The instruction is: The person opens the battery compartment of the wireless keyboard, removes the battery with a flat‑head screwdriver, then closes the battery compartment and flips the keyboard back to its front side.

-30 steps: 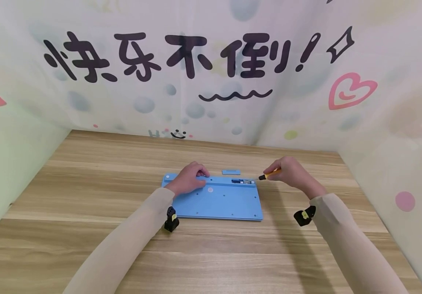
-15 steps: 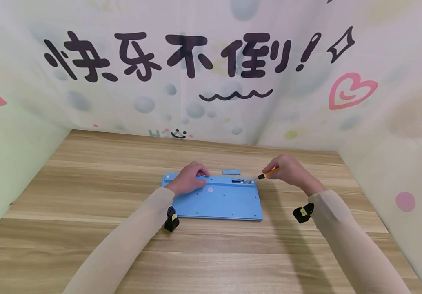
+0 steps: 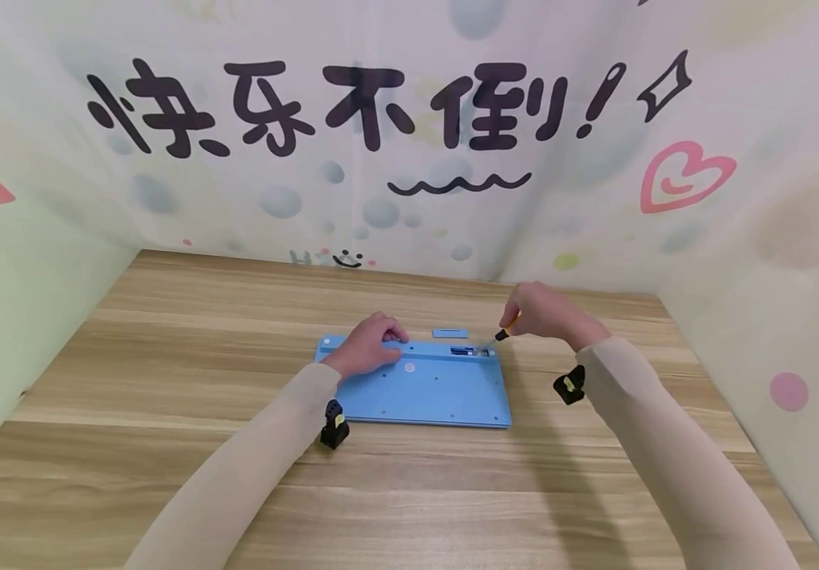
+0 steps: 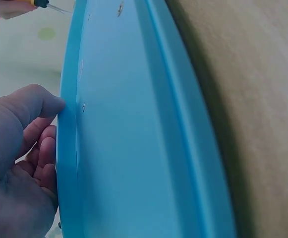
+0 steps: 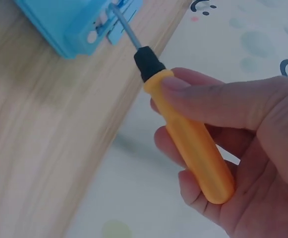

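A blue keyboard [image 3: 420,392] lies face down, showing screws and round feet on its underside. Its battery compartment [image 3: 468,351], uncovered at the back right, shows a dark battery. My left hand [image 3: 365,348] rests on the raised back ridge; in the left wrist view its thumb [image 4: 47,101] touches the edge, the other fingers loosely bent. My right hand [image 3: 545,311] grips an orange-handled screwdriver [image 5: 191,141] with a black collar. Its metal shaft [image 5: 126,29] points into the compartment's right end; exact tip contact is too small to tell.
A small blue battery cover [image 3: 450,333] lies on the wooden table [image 3: 409,499], just behind the keyboard. A printed cloth wall [image 3: 409,214] rises at the table's far edge, and pale walls close both sides.
My right hand has moved left and slightly away from me, and the screwdriver stands at a steeper angle, its tip still at the compartment. The left hand and the keyboard stay put.
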Motion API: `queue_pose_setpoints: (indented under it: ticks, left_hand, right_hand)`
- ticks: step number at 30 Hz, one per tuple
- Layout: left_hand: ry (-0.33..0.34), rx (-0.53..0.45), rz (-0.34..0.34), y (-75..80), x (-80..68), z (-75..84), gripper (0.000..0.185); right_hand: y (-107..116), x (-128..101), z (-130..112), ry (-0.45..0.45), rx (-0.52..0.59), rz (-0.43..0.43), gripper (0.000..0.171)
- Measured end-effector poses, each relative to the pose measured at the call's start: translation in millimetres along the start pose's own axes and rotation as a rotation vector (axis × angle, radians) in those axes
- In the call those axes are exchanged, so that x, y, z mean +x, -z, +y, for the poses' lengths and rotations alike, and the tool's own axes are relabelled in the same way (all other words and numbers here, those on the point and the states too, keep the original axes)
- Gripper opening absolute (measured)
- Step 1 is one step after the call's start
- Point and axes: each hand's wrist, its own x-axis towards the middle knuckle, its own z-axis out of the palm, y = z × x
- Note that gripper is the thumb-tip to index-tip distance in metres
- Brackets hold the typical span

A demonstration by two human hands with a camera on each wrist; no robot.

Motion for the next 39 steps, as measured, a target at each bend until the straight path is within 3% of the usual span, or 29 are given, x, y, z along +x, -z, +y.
queue_pose_setpoints:
  ticks: [9,12,20,29,39]
  left_hand:
    - [-0.007,0.006,0.005,1.4,0.8,-1.0,0.018]
    - [0.0,0.006,0.0,-1.0,1.2,-1.2,0.018]
    - [0.001,0.007,-0.005,-2.6,2.9,-3.1,0.018]
    - [0.015,-0.001,-0.013,-0.7,3.2,-4.5,0.019]
    - [0.023,-0.013,-0.036,0.3,5.6,-4.3,0.018]
  right_hand:
    - [7,9,-35,-0.03,-0.195,-0.007,0.021]
    - [4,12,-41,-0.013,-0.283,0.004,0.031]
    - [1,20,-52,0.01,-0.341,0.013,0.036]
    - [1,20,-40,0.002,-0.277,0.012,0.023]
    - [-7,4,-1,0.017,-0.049,0.046,0.016]
